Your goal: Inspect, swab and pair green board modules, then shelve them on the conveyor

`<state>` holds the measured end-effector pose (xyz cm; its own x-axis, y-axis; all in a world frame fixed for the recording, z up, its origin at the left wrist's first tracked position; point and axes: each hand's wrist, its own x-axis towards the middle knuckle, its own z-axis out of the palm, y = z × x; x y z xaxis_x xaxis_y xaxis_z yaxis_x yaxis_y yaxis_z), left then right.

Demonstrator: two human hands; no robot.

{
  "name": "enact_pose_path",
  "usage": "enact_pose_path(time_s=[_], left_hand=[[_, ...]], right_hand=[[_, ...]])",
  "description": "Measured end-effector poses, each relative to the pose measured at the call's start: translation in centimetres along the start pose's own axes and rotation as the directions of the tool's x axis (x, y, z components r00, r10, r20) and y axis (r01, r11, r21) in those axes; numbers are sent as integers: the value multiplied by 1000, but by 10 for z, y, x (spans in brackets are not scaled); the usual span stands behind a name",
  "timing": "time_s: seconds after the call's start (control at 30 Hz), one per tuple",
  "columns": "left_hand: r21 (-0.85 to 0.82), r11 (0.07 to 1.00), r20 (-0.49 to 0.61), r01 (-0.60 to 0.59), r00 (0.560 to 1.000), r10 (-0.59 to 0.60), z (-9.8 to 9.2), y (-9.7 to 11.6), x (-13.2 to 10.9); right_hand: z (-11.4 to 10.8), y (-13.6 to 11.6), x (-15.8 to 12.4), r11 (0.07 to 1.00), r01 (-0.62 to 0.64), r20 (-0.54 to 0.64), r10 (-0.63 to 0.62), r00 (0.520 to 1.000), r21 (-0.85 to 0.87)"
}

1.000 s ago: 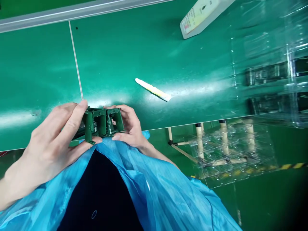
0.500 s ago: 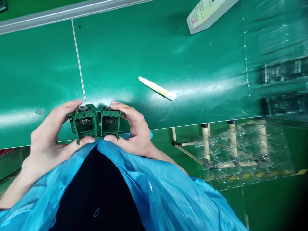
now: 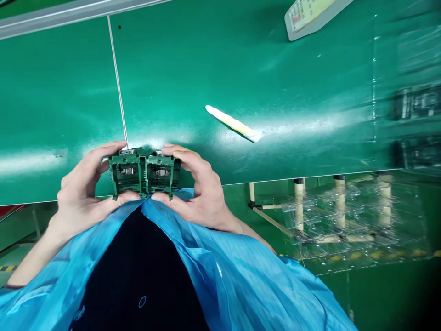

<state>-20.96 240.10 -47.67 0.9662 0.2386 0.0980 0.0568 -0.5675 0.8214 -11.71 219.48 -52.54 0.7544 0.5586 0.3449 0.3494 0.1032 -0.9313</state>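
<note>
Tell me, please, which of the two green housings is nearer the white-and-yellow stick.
The right housing, held in the right hand, is nearer the stick; the left housing, in the left hand, is farther away.

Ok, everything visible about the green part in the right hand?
The green part looks plastic: a boxy frame with silvery, metallic pieces inside. The right hand grips it between thumb and fingers by the table edge, its opening toward the camera, beside a similar part in the left hand; whether they touch is unclear.
</note>
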Motion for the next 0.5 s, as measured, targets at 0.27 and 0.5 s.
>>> enact_pose_path(time_s=[0.27,0.5], left_hand=[[-75,997,25,-24,999,26,6,-9,-4],[-83,996,27,11,1000,-8,6,-13,-8]], right_hand=[[-6,-8,2,989,-75,49,82,995,-126],[-5,-10,5,984,-101,69,112,991,-149]])
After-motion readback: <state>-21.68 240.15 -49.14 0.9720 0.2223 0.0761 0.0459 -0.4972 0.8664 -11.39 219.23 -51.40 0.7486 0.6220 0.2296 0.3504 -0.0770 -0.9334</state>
